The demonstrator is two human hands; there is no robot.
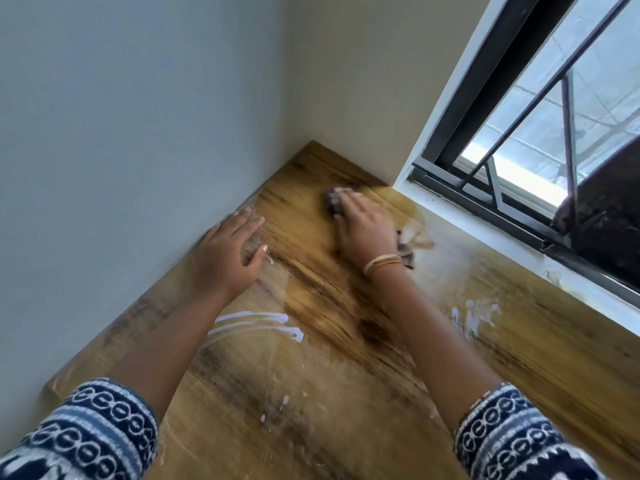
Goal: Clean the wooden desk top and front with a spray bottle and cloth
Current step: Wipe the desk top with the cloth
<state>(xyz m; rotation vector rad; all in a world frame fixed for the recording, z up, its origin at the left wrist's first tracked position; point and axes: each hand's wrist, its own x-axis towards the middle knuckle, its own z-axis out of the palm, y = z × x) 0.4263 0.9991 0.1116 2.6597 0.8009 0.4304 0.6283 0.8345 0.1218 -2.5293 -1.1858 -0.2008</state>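
Observation:
The wooden desk top [311, 375] fills the lower part of the view and runs into the wall corner. White streaks [256, 323] and smears [474, 315] of cleaner lie on it, and a wet patch darkens the wood near the corner. My right hand [363, 230] presses flat on a dark cloth [333, 199] close to the far corner; the cloth's other end [406, 251] shows by my wrist. My left hand [228, 254] rests flat on the desk beside the left wall, fingers spread, holding nothing. No spray bottle is in view.
A pale wall [121, 150] borders the desk on the left and behind. On the right runs a white window sill [485, 220] under a dark-framed window [519, 98] with bars. A dark brown object [609, 209] sits in the window opening at far right.

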